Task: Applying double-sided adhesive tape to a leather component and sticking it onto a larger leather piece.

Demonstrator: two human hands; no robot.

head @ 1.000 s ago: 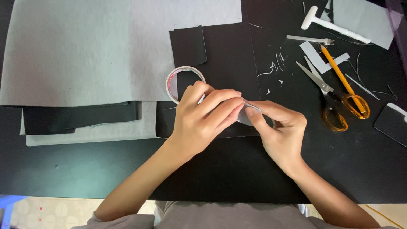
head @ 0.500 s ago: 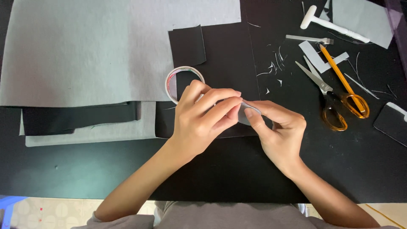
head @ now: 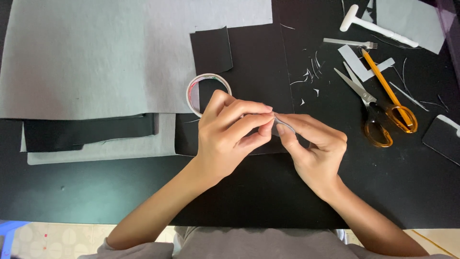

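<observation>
My left hand point(head: 230, 134) and my right hand point(head: 314, 148) meet at their fingertips over a black sheet point(head: 258, 72). Both pinch a small grey piece of material point(head: 282, 125) between thumb and fingers; most of it is hidden by the fingers. A white roll of tape point(head: 199, 86) lies flat just behind my left hand, partly covered by its knuckles.
A large grey felt sheet point(head: 105, 52) covers the left, with black and grey pieces stacked under its near edge. To the right lie orange-handled scissors point(head: 378, 115), a white T-shaped tool point(head: 378, 29), a small metal fork-like tool point(head: 350, 43), grey scraps and thin trimmings.
Almost nothing differs; my fingers have shifted slightly on the small grey piece, staying in the same spot.
</observation>
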